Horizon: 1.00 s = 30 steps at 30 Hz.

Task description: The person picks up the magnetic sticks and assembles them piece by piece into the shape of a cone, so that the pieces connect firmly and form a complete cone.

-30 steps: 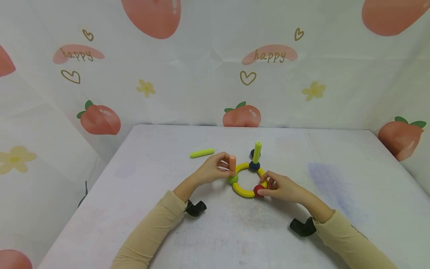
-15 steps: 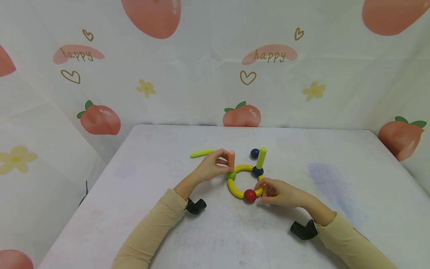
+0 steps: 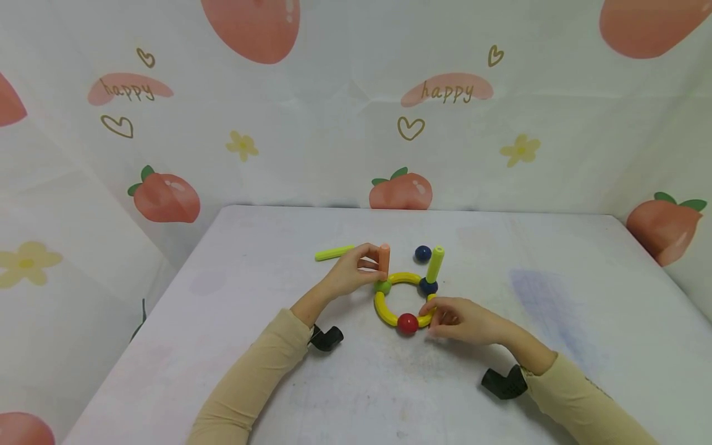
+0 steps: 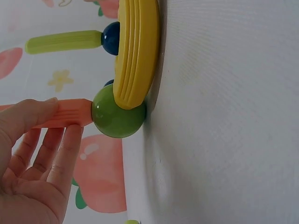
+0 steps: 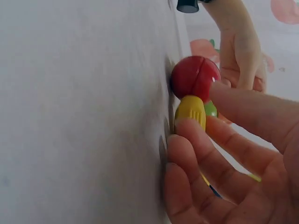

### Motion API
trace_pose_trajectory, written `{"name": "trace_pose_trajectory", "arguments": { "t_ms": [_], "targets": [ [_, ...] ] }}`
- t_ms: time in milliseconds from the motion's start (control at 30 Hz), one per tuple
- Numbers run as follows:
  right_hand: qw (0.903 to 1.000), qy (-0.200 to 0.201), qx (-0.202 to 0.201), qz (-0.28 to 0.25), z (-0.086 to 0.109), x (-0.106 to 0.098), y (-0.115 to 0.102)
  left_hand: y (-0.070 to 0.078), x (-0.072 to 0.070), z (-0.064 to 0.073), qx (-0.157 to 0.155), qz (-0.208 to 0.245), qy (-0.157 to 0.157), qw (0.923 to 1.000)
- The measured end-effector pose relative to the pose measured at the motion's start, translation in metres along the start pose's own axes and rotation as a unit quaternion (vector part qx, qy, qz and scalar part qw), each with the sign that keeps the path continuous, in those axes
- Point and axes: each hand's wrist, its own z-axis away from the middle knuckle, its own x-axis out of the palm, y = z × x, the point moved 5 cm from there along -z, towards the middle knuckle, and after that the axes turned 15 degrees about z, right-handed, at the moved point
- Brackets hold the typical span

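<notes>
My left hand (image 3: 348, 272) pinches an orange magnetic rod (image 4: 74, 112) between thumb and fingers. The rod stands upright on a green ball (image 4: 118, 112). Yellow curved rods (image 3: 384, 310) join the green ball, a red ball (image 3: 408, 324) and a dark blue ball (image 3: 428, 286) into a ring on the table. From the blue ball a lime-green rod (image 3: 436, 264) rises, leaning slightly. My right hand (image 3: 467, 320) has its fingers curled about the right-front yellow curved rod (image 5: 190, 110), which they partly hide. In the right wrist view the thumb overlaps the red ball's edge.
A loose dark blue ball (image 3: 423, 254) lies behind the ring. Another lime-green rod (image 3: 334, 253) lies behind my left hand. The white table (image 3: 356, 389) ends at a peach-print cloth (image 3: 311, 123). Black wrist mounts (image 3: 504, 383) hang beneath both forearms.
The ring has turned, the red ball sliding left and the dark blue ball right and nearer. My left hand has moved slightly away from me with the orange rod; my right thumb has left the red ball.
</notes>
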Motion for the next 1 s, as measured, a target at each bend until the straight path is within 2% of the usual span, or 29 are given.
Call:
{"name": "trace_pose_trajectory", "arguments": {
  "t_ms": [133, 200, 333, 400, 667, 1000],
  "targets": [
    [0.9977, 0.055, 0.040, 0.001, 0.000, -0.011, 0.010, 0.001, 0.000, 0.001, -0.002, 0.002, 0.002, 1.0000],
    [0.9937, 0.083, 0.074, -0.014, 0.000, -0.017, 0.017, 0.002, 0.000, 0.001, -0.002, 0.003, 0.003, 1.0000],
    [0.9852, 0.123, 0.113, -0.038, -0.002, -0.025, 0.026, 0.001, 0.000, 0.001, 0.000, -0.001, 0.004, 1.0000],
    [0.9840, 0.124, 0.119, -0.046, -0.005, -0.025, 0.028, 0.000, -0.001, 0.001, 0.001, -0.004, 0.004, 1.0000],
    [0.9833, 0.081, 0.132, -0.095, -0.015, -0.015, 0.034, -0.002, -0.001, 0.001, -0.006, -0.010, 0.009, 0.9999],
    [0.9795, 0.083, 0.148, -0.108, -0.016, -0.013, 0.035, 0.000, -0.001, 0.003, -0.007, -0.008, 0.013, 0.9999]
  ]
}}
